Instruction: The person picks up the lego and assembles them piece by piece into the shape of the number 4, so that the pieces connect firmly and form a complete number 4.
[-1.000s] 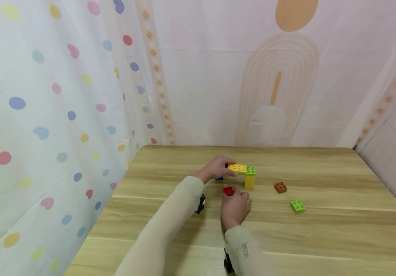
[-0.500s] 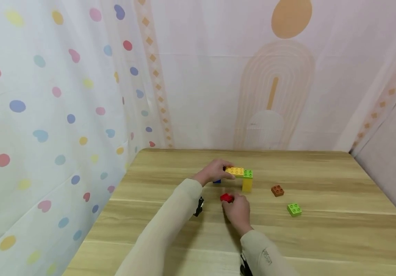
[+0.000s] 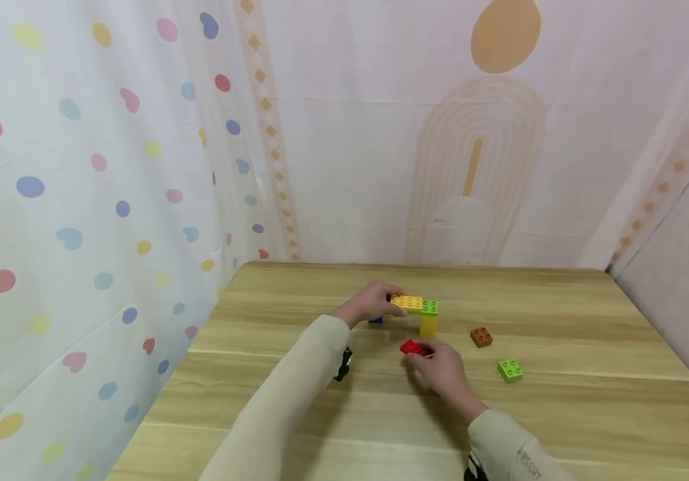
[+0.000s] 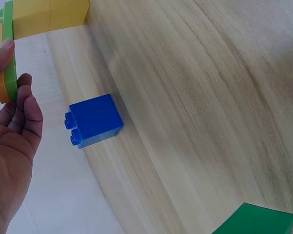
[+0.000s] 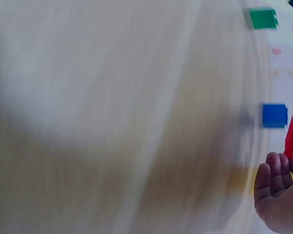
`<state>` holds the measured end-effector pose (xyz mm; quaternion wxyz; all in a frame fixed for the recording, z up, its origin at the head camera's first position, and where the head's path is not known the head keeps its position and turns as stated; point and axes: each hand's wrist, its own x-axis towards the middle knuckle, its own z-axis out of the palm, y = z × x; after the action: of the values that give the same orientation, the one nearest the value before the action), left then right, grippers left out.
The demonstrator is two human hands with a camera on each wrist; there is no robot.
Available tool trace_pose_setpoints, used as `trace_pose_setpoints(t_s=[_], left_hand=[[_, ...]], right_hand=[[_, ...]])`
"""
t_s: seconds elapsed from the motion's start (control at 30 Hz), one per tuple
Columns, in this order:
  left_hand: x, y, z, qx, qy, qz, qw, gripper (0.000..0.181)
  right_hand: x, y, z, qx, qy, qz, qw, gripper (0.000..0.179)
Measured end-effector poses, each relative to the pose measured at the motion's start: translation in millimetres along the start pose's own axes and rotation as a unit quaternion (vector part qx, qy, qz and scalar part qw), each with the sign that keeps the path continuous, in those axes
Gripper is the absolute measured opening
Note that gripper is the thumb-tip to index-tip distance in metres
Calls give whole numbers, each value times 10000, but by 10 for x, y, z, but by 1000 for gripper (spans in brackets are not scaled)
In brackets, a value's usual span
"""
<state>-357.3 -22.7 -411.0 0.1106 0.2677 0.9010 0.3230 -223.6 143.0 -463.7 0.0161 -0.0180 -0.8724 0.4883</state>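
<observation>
My left hand point(image 3: 374, 300) pinches the left end of a toy-brick bridge. Its top is a long yellow-orange brick point(image 3: 407, 302) over a light green plate point(image 4: 9, 73), with a yellow block point(image 3: 428, 325) as the leg at the right end. In the left wrist view the thumb lies on top and fingers curl underneath. A blue brick point(image 4: 96, 121) stands on the table near this hand, partly hidden in the head view. My right hand point(image 3: 445, 369) pinches a small red brick point(image 3: 411, 347) between thumb and fingertips, in front of the bridge.
A brown square brick point(image 3: 481, 337) and a light green square brick point(image 3: 510, 370) lie to the right on the wooden table point(image 3: 561, 427). A dark green brick point(image 4: 258, 219) stands left of the blue one. Patterned curtains point(image 3: 344, 167) surround the table.
My right hand has moved to the right with the red brick, which has turned in its fingers. The left hand keeps its grip on the bridge. The head view has tilted up slightly.
</observation>
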Motion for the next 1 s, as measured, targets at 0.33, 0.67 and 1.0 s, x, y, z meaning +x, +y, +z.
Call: trace_pose_setpoints(t_s=[0.33, 0.67, 1.0], left_hand=[[35, -5, -48, -53, 14, 0, 10000, 47], [7, 35, -27, -12, -57, -36, 10000, 49], [8, 30, -25, 94, -89, -23, 9999, 47]], right_hand=[[294, 37, -646, -359, 97, -1013, 9942, 39], [551, 54, -923, -718, -295, -1422, 9868, 38], [735, -31, -945, -871, -795, -1436, 9826, 40]])
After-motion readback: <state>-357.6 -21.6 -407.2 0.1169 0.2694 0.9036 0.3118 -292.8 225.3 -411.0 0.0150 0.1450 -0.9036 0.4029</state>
